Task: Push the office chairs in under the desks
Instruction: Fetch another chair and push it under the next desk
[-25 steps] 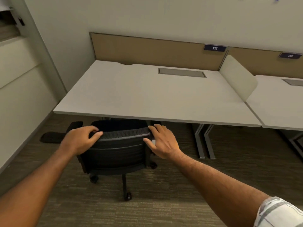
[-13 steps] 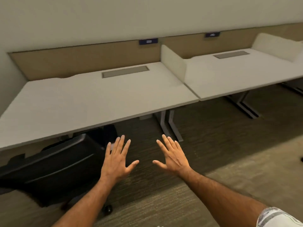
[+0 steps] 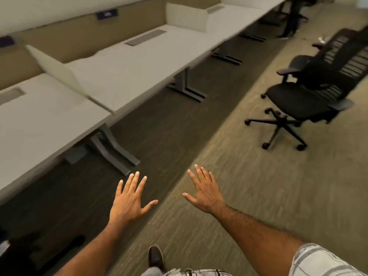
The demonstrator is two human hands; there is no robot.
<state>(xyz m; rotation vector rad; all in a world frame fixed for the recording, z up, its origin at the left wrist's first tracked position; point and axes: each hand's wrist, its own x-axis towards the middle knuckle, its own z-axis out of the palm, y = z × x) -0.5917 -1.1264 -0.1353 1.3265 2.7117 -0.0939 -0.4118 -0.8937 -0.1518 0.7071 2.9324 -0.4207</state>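
Both hands are held out in the air, palms down, fingers straight and spread, holding nothing. The left hand (image 3: 129, 200) hovers over the dark strip of carpet (image 3: 163, 124) that runs along the front of the row of desks (image 3: 135, 64). The right hand (image 3: 205, 191) is beside it, on the side away from the desks, above the lighter carpet.

A black office chair (image 3: 298, 102) on a five-star wheeled base stands well apart from the row of desks, out on the lighter carpet, not pushed in. Its seat is turned roughly toward the desks. A second black chair (image 3: 338, 50) with a slatted back appears to stand just behind it, farther from the desks, though blur makes the two hard to separate.

The desks are pale and bare, with grey legs (image 3: 113, 150) below and white dividers (image 3: 185, 18) between them. Each has a grey cover plate (image 3: 145, 37) set in its top. On the tan panel at the back of the desks is a small dark-blue label (image 3: 106, 14); its white writing is too blurred to read.

On the near side of the desks, a dark shoe (image 3: 156, 257) and a plaid sleeve (image 3: 326, 261) show at the bottom edge.
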